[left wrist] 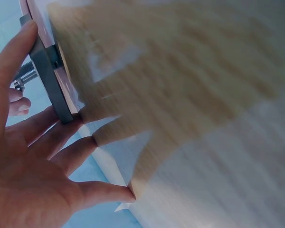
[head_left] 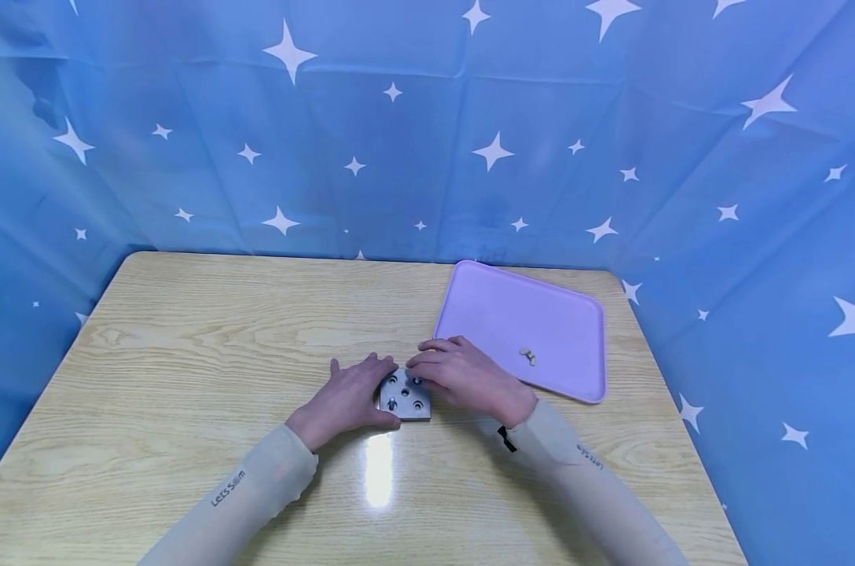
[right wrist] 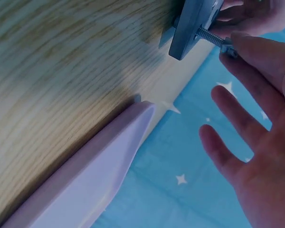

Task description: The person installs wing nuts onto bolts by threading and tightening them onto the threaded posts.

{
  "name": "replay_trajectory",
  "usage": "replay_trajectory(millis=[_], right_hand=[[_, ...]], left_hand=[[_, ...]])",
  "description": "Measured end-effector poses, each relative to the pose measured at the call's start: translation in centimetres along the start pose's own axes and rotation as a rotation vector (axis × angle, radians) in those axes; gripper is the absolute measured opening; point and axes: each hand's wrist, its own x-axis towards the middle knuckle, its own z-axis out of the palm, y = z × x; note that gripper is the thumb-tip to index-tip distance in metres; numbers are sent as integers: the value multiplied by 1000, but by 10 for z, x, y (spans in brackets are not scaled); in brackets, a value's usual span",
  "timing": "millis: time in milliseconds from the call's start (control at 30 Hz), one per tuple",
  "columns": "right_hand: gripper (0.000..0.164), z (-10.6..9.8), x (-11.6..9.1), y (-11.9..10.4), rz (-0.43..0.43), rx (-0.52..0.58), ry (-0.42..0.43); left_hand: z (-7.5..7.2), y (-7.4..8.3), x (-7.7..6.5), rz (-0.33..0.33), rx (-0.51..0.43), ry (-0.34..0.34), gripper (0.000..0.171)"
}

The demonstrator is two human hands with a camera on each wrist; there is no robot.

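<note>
A square grey metal plate (head_left: 405, 406) with several holes lies on the table between the two hands. My left hand (head_left: 348, 399) grips it by opposite edges, thumb (left wrist: 14, 59) on the near edge and fingers at the far one. In the right wrist view, a threaded bolt (right wrist: 211, 36) stands up out of the plate. Thumb and index finger of my right hand (head_left: 467, 376) pinch the bolt's head, while its other fingers spread away. Another bolt (head_left: 392, 404) sits in the plate's near left hole. A dark piece (left wrist: 53, 56) shows at the plate's underside.
At the back right of the wooden table (head_left: 258, 330) lies a shallow purple tray (head_left: 569, 314), its near left corner close behind my right hand. Small brass-coloured parts (head_left: 528, 357) lie in it. A blue star-patterned cloth (head_left: 399, 118) hangs behind the table.
</note>
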Motion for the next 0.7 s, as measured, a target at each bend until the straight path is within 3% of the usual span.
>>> replay_trajectory(millis=[467, 700], right_hand=[[14, 12, 10, -5, 59, -94, 98], [13, 19, 16, -13, 146, -104, 149]], left_hand=[[1, 0, 0, 10, 21, 5, 91], [1, 0, 0, 17, 20, 19, 90]])
